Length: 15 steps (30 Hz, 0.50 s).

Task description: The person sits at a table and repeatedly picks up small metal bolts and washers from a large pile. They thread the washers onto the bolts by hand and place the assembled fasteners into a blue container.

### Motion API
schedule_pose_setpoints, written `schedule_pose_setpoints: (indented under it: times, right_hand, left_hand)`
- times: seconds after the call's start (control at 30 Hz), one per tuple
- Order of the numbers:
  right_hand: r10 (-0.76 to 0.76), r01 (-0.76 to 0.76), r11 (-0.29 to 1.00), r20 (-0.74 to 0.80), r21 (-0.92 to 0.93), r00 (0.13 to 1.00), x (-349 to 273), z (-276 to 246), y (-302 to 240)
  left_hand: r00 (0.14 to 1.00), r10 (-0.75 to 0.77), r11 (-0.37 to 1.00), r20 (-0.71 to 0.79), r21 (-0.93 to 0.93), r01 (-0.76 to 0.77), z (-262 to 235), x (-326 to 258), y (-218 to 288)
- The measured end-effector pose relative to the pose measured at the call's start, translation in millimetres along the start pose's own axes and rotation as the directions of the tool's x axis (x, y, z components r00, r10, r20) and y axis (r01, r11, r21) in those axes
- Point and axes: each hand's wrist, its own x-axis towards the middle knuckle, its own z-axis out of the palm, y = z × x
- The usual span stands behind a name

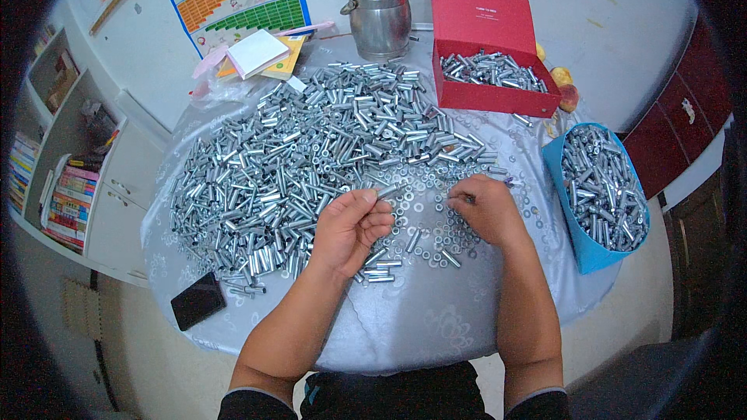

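Observation:
Between thumb and index finger, my left hand (348, 227) grips a short silvery metal tube (389, 190), its end pointing right. My right hand (490, 206) is closed in a pinch a little to the right of the tube; whatever its fingertips hold is too small to make out. Flat round washers (419, 207) lie scattered on the table under and between both hands. A wide heap of metal tubes (272, 175) spreads behind and left of my left hand. Several loose tubes (380, 271) lie by my left wrist.
The round table wears a shiny silver-grey cloth (420, 327). A red box (498, 99) and a blue bin (580, 225), both holding metal parts, stand at the right. A steel canister (380, 19) is at the back; a black phone (198, 301) lies front left. Bookshelves (70, 202) stand left.

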Motion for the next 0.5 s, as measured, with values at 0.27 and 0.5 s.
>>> schedule_pose_setpoints:
  times: [0.27, 0.5]
  right_hand:
    - [0.054, -0.041, 0.990, 0.092, -0.136, 0.994, 2, 9, -10]
    - [-0.015, 0.017, 0.983, 0.011, -0.185, 1.000, 9, 25, -18]
  left_hand:
    - [0.997, 0.015, 0.997, -0.074, 0.079, -0.009, 5, -2, 0]
    - [0.999, 0.018, 0.998, -0.042, 0.066, -0.015, 1, 0, -2]
